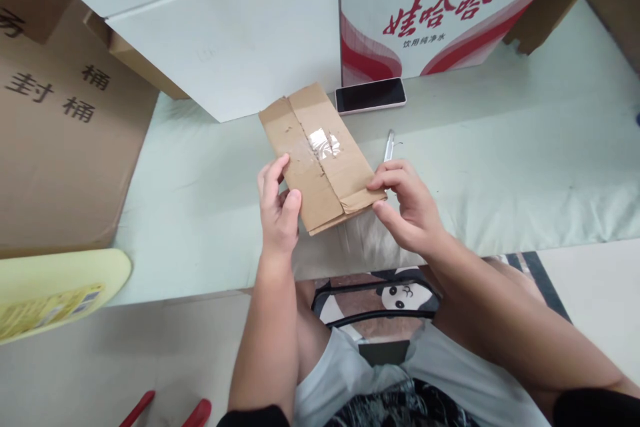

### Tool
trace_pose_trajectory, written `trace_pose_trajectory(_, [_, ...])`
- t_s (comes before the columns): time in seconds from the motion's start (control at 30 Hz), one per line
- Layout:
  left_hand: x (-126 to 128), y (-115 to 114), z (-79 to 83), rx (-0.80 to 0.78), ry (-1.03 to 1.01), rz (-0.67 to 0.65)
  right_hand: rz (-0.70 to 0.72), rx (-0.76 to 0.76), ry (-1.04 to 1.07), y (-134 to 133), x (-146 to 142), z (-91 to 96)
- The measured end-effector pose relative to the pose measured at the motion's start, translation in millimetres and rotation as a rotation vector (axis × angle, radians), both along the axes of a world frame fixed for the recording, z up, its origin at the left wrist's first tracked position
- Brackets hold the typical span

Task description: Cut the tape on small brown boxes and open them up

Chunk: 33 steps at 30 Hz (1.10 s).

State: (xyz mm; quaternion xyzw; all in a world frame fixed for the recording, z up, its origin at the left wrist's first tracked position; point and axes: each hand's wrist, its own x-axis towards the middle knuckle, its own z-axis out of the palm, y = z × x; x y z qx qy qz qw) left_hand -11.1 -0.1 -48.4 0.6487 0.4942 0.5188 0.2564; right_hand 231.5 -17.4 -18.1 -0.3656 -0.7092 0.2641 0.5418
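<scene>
A flattened brown cardboard box [320,180] is held tilted above the pale green cloth. A seam runs along its length, and a patch of shiny clear tape [325,143] sits across it. My left hand [280,210] grips the left edge, thumb on top and fingers along the side. At the near right corner, my right hand [407,207] pinches the cardboard between thumb and fingers. A small silver cutter-like tool [389,145] lies on the cloth just beyond my right hand, its lower end partly hidden by the fingers.
A black-screened phone [371,95] lies before a white and red carton [445,27]. Beside that stands a large white box [240,40]. A big brown carton [65,147] and a yellow-green container [65,287] are at left. The cloth-covered table [525,167] ends near my lap.
</scene>
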Motion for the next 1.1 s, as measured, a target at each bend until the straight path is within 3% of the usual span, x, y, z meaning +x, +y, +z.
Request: trace_pose_trajectory(1.1, [1.0,-1.1,-0.8,-0.029,-0.012,-0.002,0.012,-0.013,0.02,-1.4,0.0,-0.3])
